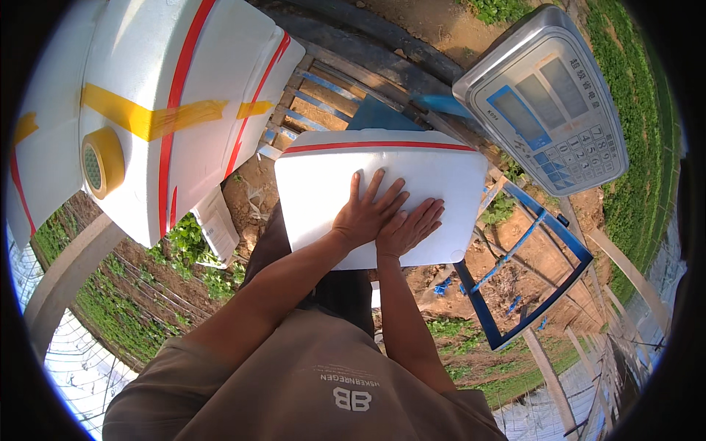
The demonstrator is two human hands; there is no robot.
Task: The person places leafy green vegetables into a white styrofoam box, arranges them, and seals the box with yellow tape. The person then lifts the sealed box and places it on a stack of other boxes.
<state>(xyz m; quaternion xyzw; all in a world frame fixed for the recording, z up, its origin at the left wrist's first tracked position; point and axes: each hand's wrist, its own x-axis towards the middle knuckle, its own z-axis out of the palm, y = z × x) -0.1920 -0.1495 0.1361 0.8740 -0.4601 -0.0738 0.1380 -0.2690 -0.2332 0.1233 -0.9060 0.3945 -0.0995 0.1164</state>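
Both my hands lie flat on a white foam box [314,193] in front of me, palms down. My left hand [370,206] rests near the middle of its top face with the fingers spread. Just to the right, my right hand [411,225] presses on the same face, its thumb side against my left hand. A strip of red tape [380,145] runs along the box's far edge. Neither hand grasps anything. Whatever lies beneath my palms is hidden.
White foam boxes [132,49] with red and yellow tape stand at left, a roll of yellow tape [107,162] against one. A weighing scale's display head [551,105] rises at upper right. Below it is a blue metal frame [479,308]. Blue-painted slats [322,88] lie beyond the box.
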